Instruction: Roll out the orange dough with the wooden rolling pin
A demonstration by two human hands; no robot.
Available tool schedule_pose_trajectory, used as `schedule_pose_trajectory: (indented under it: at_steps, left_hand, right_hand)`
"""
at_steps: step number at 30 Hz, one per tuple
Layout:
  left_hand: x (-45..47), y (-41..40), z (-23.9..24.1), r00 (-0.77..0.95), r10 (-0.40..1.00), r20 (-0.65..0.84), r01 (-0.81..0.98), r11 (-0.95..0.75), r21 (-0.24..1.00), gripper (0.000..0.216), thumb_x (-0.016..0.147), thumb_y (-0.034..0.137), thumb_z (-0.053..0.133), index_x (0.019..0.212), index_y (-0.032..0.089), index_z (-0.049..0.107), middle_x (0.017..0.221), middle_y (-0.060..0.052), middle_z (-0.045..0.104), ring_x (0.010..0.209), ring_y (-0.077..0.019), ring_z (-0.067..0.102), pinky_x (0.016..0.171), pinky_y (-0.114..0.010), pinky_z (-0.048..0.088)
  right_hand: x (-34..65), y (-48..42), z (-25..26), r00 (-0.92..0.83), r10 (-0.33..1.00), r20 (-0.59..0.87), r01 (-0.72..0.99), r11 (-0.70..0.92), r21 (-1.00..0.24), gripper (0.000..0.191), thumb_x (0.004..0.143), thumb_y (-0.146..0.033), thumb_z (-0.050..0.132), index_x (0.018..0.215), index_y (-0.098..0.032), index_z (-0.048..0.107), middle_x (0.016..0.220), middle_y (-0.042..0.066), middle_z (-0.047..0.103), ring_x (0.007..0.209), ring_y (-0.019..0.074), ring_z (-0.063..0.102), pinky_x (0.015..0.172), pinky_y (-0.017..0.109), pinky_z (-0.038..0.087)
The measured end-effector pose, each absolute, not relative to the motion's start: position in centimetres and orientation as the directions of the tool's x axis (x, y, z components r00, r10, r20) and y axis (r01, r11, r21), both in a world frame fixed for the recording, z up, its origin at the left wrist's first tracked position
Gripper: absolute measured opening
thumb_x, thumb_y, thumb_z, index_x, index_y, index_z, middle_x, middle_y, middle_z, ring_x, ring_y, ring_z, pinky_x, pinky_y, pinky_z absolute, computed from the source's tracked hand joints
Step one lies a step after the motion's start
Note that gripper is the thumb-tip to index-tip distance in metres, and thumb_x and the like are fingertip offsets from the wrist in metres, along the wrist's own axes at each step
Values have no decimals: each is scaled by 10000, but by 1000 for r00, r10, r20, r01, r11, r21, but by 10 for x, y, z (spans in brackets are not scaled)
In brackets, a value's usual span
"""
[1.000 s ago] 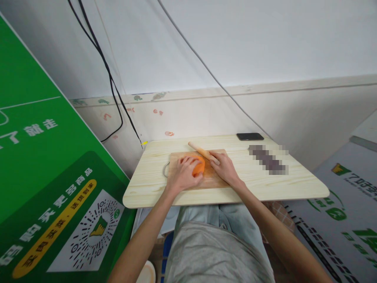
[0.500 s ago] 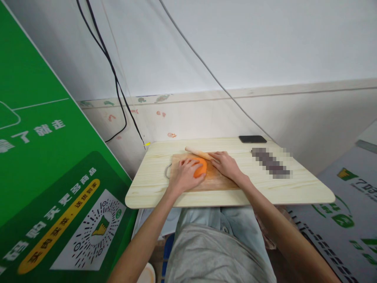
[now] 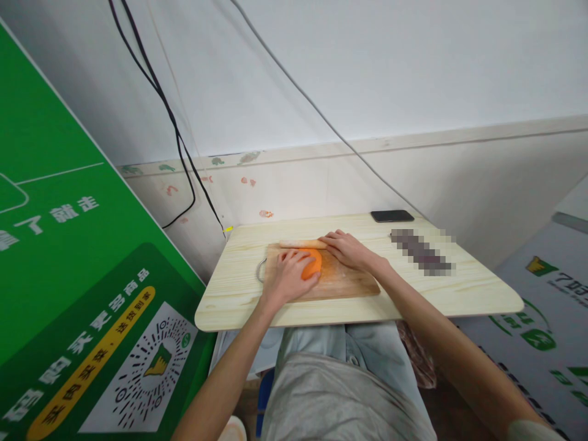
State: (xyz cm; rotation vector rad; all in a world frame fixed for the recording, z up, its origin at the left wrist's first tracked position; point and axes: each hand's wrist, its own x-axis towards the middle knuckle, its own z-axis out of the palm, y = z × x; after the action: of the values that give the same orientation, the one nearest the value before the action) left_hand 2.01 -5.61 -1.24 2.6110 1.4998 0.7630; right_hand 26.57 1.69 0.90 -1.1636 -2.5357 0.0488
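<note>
A flat orange round of dough (image 3: 313,266) lies on a wooden cutting board (image 3: 342,285). My left hand (image 3: 290,274) grips it from the left, fingers over its top and thumb along its near edge, hiding much of it. Along the far side of the board lies a pale wooden rolling pin (image 3: 298,244), nearly level from left to right. My right hand (image 3: 346,249) is closed over the pin's right end, which it covers. Floury smudges show on the board to the right of the dough.
The board lies on a light wood-grain table (image 3: 229,306) against the wall. A black phone (image 3: 392,216) sits at the back right, with a pixelated dark object (image 3: 420,251) nearer me. A metal handle (image 3: 260,270) sticks out from the board's left side. Cables (image 3: 177,131) hang along the wall.
My right hand has moved slightly away from me with the rolling pin, which has turned from slanted to nearly level. My left hand stays on the dough.
</note>
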Motion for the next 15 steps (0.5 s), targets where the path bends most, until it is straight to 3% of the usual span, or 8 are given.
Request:
schedule_pose_trajectory:
  at_steps: [15]
  left_hand:
    - [20,-57,-11,418,826,379,808,-528,260,321,997,427,715,1267,279,809,1467,-62,742,1356,-330,609,1185,-565,435]
  right_hand:
    - [261,9,17,-631,737,241,741,665,-94,476,1039,-72,509,1456,-197,701,1308,140,739,1114,263,647,989,386,502]
